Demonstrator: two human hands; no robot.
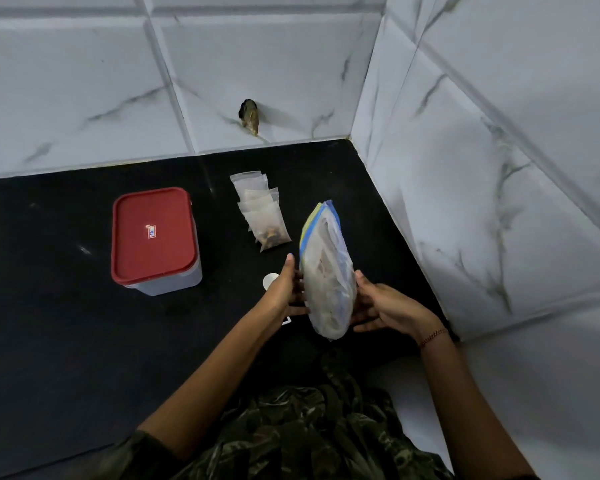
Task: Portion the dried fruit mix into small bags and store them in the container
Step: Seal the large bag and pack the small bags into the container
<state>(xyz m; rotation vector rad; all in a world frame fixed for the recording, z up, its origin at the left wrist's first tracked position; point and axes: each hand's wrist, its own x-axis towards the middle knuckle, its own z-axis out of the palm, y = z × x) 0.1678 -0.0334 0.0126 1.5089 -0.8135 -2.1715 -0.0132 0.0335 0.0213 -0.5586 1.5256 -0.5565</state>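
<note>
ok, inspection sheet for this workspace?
surface: black counter, glossy.
job's things: zip bag held on end between both hands; small bags overlapping in a row behind it, the nearest holding fruit mix; container at left, red lid on.
clutter: white round thing, partly hidden behind the left hand.
grippers: left hand and right hand press the zip bag's sides, fingers fairly straight.
cables: nothing seen.
surroundings: marbled tile walls meet in a corner; dark fitting on the back wall.

Setting: kitchen, counter corner.
Worktop: black countertop (66, 306), meeting walls at 12 and 3 o'clock.
Walls: white marble-look tiles (84, 81).
Fixture: pipe stub (249, 116) in wall, 12 o'clock.
Storage: red-lidded food container (153, 237), 10 o'clock.
</note>
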